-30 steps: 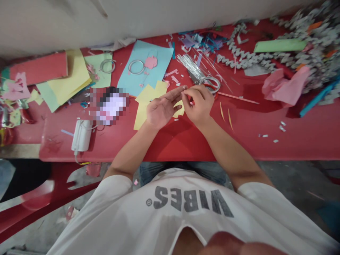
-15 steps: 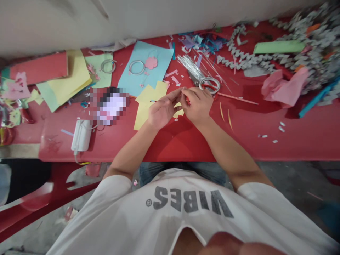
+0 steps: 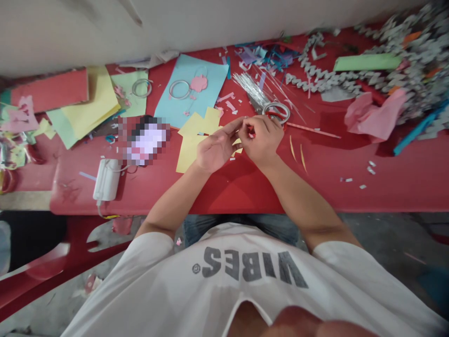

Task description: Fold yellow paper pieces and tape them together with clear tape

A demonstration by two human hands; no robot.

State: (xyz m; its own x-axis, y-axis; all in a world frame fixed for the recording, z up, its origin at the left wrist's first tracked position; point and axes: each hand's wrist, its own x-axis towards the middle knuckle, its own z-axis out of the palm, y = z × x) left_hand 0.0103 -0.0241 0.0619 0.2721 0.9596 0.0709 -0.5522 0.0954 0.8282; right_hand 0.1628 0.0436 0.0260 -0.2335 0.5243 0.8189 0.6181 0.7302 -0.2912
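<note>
A red bench (image 3: 333,192) runs across the view, its far side against a pale wall. At its far right corner lies a tangled heap of grey garland (image 3: 424,47). A light blue sheet (image 3: 175,110) lies at the back of the bench, left of the middle, and a yellow sheet (image 3: 98,105) lies farther left, partly under a flat red board (image 3: 51,91). Crumpled pink paper (image 3: 375,114) rests in front of the garland.

Smaller yellow paper (image 3: 185,152) lies at the bench's middle, partly hidden by the left hand (image 3: 219,145), which is palm up, fingers stretched and thumb apart. The right hand (image 3: 261,138) is curled narrow, thumb and fingers drawn together where its tips meet the left fingertips. Anything between them is too small to make out, so I cannot tell whether the right hand holds something.

A bundle of silver strands (image 3: 250,86) lies beyond the right hand, and a white power bank (image 3: 108,180) sits near the front edge, well left. Red-handled scissors (image 3: 275,114) lie just past the right hand, under a silver ring (image 3: 288,112). Smaller still are a pink paper flower (image 3: 199,83) on the blue sheet and two thin yellow slivers (image 3: 303,158) right of the right hand.
</note>
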